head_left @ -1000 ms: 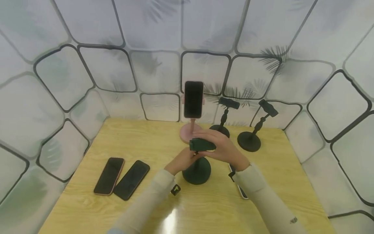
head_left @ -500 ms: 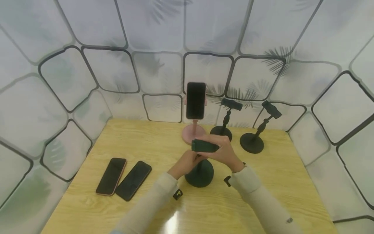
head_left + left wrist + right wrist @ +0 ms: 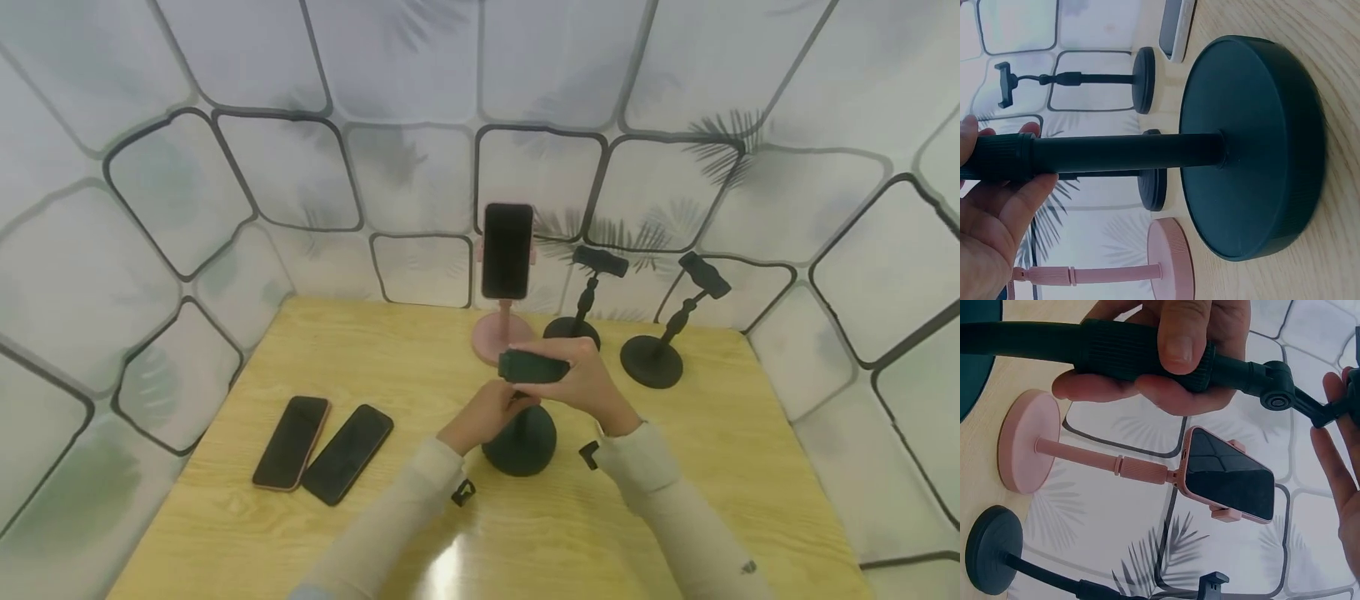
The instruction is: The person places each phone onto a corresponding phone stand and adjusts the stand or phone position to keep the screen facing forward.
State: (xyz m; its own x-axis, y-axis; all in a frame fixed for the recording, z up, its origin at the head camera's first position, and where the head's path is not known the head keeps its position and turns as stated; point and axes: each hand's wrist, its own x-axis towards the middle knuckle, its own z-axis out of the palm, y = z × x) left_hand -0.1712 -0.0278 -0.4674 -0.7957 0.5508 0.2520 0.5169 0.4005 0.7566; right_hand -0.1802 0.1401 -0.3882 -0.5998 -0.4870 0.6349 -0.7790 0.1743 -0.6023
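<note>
A dark green phone stand [image 3: 525, 446] stands upright on the table in front of me. In the left wrist view, my left hand [image 3: 997, 219] grips the ribbed collar [image 3: 997, 156] at the top of its stem. The right wrist view shows the left thumb laid over that collar, below a hinged joint [image 3: 1275, 394]. At the very top, my right hand [image 3: 588, 387] holds the green phone clamp [image 3: 534, 367] between thumb and fingers. Only part of the right hand and the clamp shows at the edge of the right wrist view.
Behind stands a pink stand [image 3: 495, 333] bearing a phone [image 3: 507, 250]. Two black stands [image 3: 572, 329] [image 3: 652, 361] are to its right. Two dark phones [image 3: 292, 442] [image 3: 348, 454] lie on the left of the table. A white-edged phone [image 3: 1175, 28] lies on the table too.
Both hands keep their hold on the green stand, and the right hand shifts slightly at the clamp. The white-edged phone seen by the right sleeve earlier is now hidden in the head view.
</note>
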